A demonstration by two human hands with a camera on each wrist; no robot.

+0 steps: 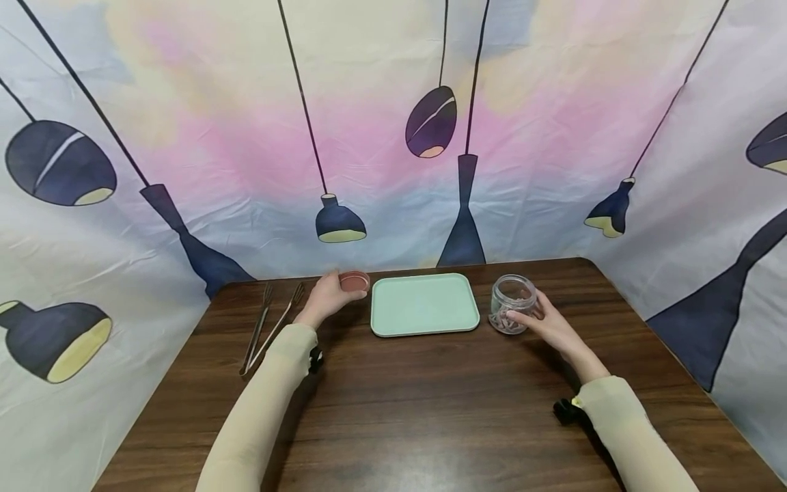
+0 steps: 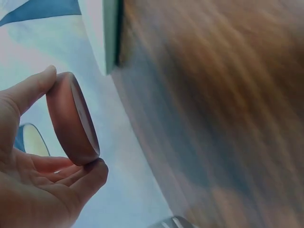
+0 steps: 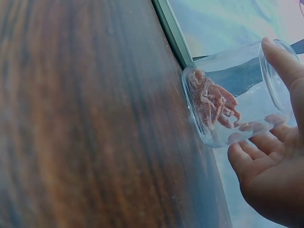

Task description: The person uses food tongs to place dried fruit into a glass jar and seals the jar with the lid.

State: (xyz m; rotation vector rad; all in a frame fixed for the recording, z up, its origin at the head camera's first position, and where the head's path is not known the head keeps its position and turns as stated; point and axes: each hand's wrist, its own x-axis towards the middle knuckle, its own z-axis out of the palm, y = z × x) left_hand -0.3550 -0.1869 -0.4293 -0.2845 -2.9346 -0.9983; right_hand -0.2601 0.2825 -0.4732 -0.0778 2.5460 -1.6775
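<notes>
My left hand point(image 1: 325, 298) pinches a round reddish-brown lid point(image 1: 354, 281) by its rim, between thumb and fingers, left of the green tray. In the left wrist view, the lid point(image 2: 71, 121) is edge-on, apart from the table. On the tray's other side, my right hand point(image 1: 549, 325) grips a clear, lidless jar point(image 1: 512, 295), thumb on one side and fingers on the other. Pinkish-brown, strip-like pieces point(image 3: 213, 102) lie at the bottom of the jar, seen best in the right wrist view. The jar's base is at the tabletop.
Between the hands lies a pale green rectangular tray point(image 1: 424, 305). Metal tongs point(image 1: 255, 339) lie to the left, beside the left forearm, their tips pointing toward the back edge. Behind the dark wooden table point(image 1: 406, 410) hangs a cloth point(image 1: 381, 137) printed with lamps.
</notes>
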